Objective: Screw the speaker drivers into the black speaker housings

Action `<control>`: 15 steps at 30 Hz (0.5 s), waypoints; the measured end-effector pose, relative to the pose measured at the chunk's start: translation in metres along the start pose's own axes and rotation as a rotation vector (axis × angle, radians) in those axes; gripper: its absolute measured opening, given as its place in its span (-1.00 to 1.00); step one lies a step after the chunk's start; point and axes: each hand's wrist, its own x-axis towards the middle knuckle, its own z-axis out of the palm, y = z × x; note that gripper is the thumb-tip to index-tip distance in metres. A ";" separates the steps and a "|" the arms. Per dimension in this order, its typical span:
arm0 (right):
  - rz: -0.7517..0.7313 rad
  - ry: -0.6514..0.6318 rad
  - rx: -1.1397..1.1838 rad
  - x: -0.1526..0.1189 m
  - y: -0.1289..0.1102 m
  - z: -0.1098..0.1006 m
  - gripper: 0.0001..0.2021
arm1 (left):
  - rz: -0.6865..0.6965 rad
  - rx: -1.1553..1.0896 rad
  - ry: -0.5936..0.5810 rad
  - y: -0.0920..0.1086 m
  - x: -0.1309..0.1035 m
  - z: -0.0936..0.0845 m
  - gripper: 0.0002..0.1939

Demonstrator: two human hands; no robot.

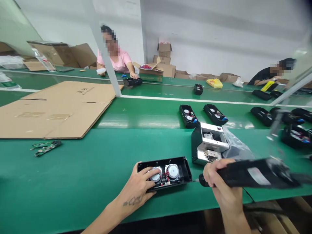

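— So, what did the hands do at the near edge of the bench (73, 182)?

— The left hand (137, 190) lay on the open speaker case (164, 172), fingers spread over its left end and touching one of the two round speakers inside. The case was flat, close to the near edge, a bit right of the middle. The right hand (219, 178) was closed around a black electric screwdriver (248, 177), which lay almost level, with its tip pointing left at the right end of the case. If the tip touched the case, I could not tell.

— And just behind them?

— A small white and black machine (208, 146) stood just behind the right end of the case, with a clear plastic bag (235, 148) beside it on the right. Far to the left, some green circuit boards (46, 148) lay near the edge of a big flat cardboard sheet (58, 109).

— Farther away?

— Two more open cases (202, 115) lay in the middle of the bench, and several more toward the right edge. At the far side a person in a pink shirt (117, 60) had a hand on a black speaker (133, 82). Another person in black (268, 76) sat at the far right corner, and cardboard boxes (164, 60) stood by the wall.
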 end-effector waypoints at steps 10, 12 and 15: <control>0.023 -0.065 0.142 -0.017 0.022 0.053 -0.82 | -0.035 -0.007 -0.096 0.005 0.002 -0.010 -0.92; 0.035 -0.051 0.135 -0.018 0.024 0.055 -0.82 | -0.038 -0.021 -0.107 0.006 0.003 -0.011 -0.92; 0.048 -0.045 0.111 -0.020 0.024 0.056 -0.82 | -0.043 -0.028 -0.105 0.007 0.003 -0.013 -0.91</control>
